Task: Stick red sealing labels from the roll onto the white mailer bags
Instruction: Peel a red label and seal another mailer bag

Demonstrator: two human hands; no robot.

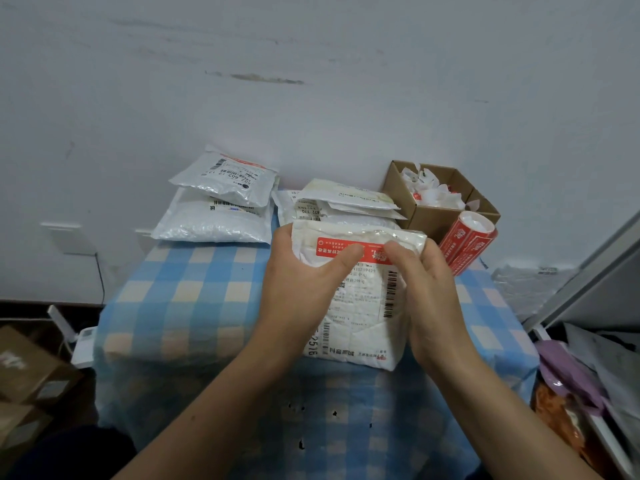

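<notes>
A white mailer bag (360, 306) with printed shipping text stands tilted on the checked table, held between both hands. My left hand (301, 282) grips its left edge, thumb pressed on a red sealing label (332, 249) that runs across the bag's top. My right hand (426, 289) grips the right edge, thumb on the label's right end. The red label roll (467, 242) lies to the right, beside the cardboard box. Two piles of white mailer bags rest at the back: a left pile (218, 206) and a middle pile (339, 206).
The blue and white checked cloth (194, 306) covers the table, which stands against a white wall. An open cardboard box (440, 202) with crumpled white and red backing scraps sits back right. Brown boxes (31, 372) lie on the floor left; a shelf with clutter (588, 372) is right.
</notes>
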